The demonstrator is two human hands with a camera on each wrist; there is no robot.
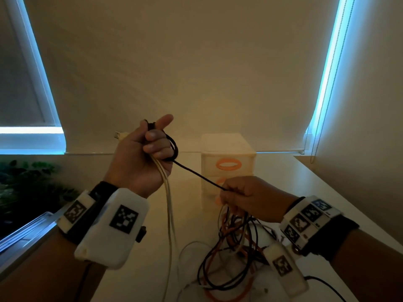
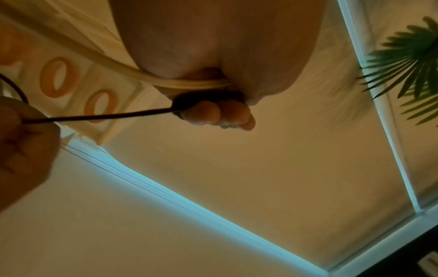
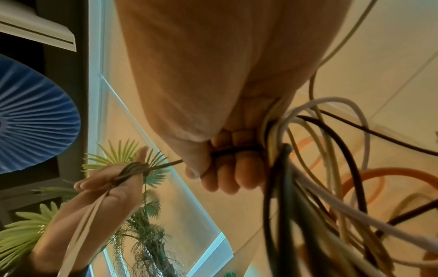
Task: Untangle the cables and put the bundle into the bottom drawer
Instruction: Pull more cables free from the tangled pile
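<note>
Black cable (image 1: 197, 174) runs taut between both hands: left hand (image 1: 141, 155), raised, grips its coiled end plus 2 cream cables (image 1: 169, 205); right hand (image 1: 246, 198), lower, clutches it with the tangled bundle (image 1: 235, 243) dangling onto the desk (image 1: 135, 269), drawer unit (image 1: 227, 153) just behind.

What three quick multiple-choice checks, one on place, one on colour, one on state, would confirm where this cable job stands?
1. Where is the drawer unit?
A. On the table behind the hands
B. On the floor
C. On the left arm

2. What colour is the cable stretched between the two hands?
A. White
B. Black
C. Orange

3. What state is the cable pile under the right hand in?
A. Neatly coiled
B. Tangled
C. Inside a drawer

Answers: 1 A, it stands at the far end of the table; 2 B, a dark taut strand runs from the left hand to the right; 3 B, black, white and orange loops cross loosely.
</note>
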